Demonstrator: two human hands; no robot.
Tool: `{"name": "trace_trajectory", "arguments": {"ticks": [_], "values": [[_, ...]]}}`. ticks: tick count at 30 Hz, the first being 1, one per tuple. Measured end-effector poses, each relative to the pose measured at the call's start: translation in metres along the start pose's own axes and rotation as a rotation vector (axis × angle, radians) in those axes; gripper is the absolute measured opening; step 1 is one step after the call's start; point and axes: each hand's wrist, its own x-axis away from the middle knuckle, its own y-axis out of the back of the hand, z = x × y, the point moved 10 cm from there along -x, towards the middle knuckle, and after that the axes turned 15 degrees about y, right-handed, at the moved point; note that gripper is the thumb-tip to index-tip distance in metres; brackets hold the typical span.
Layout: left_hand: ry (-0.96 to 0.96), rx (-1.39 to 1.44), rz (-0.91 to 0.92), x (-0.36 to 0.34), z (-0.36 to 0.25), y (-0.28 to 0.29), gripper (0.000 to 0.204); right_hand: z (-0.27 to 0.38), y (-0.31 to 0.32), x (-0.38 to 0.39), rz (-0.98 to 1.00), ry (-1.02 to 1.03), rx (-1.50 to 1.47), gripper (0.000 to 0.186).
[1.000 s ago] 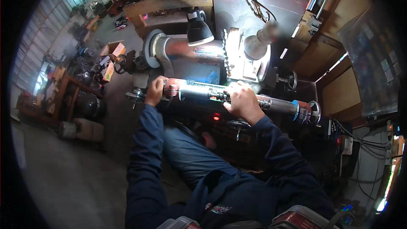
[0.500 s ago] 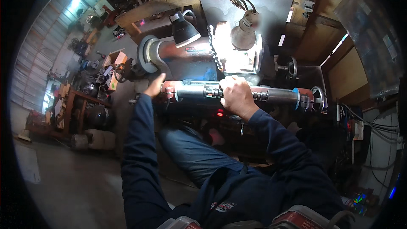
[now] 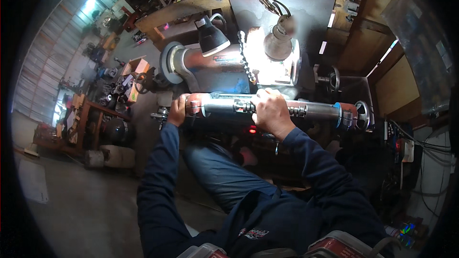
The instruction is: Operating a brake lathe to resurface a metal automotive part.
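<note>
Right hand (image 3: 271, 112) over mid-bar, left hand (image 3: 178, 111) at the left end

Bar (image 3: 219, 104) runs left to right in front of the person, on the near side of the drum (image 3: 205, 62). Left collar (image 3: 194, 105) and right collar (image 3: 349, 114) sit near its ends, with an end wheel (image 3: 365, 116) past the right one. Ribbed section (image 3: 299, 111) shows to the right of the right hand.

Right hand: palm down, fingers closed over the bar, mostly hiding what's under them. Left hand: fingers curled against the outer side of the left collar; can't tell how firm, the inside of the grip is hidden.

Why, my read: the wide spacing looks like the left steadies the end while the right has control at the middle. Lamp (image 3: 211, 37) hangs tilted over the drum, probably to light that side. Jointed hose (image 3: 245, 58) stands by the brightly lit patch, likely so it can be aimed there. Red light (image 3: 252, 129) glows below the bar.

Vs half a second ago: left hand was opened out, thumb up, just beside the collar; now it's curled in against it. Right hand is still over the bar's middle, same pose. Whole scene sits slightly right in view, so likely the head turned. Bar lies across the same way.
</note>
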Motion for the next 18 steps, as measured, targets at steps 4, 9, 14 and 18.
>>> {"name": "trace_trajectory", "arguments": {"ticks": [4, 9, 14, 18], "values": [[0.335, 0.225, 0.462, -0.023, 0.038, 0.032, 0.056, 0.029, 0.009, -0.016, 0.001, 0.056, -0.027, 0.025], [-0.186, -0.353, -0.135, 0.004, -0.032, 0.006, 0.045, 0.005, 0.004, -0.003, -0.003, 0.011, 0.011, 0.026], [0.245, 0.077, 0.432, -0.023, 0.005, 0.008, 0.043, 0.011, 0.002, -0.007, 0.009, 0.041, 0.018, 0.027], [0.531, -0.028, 0.247, -0.033, 0.043, 0.008, 0.052, 0.016, 0.005, -0.008, 0.019, 0.037, 0.022, 0.028]]}}
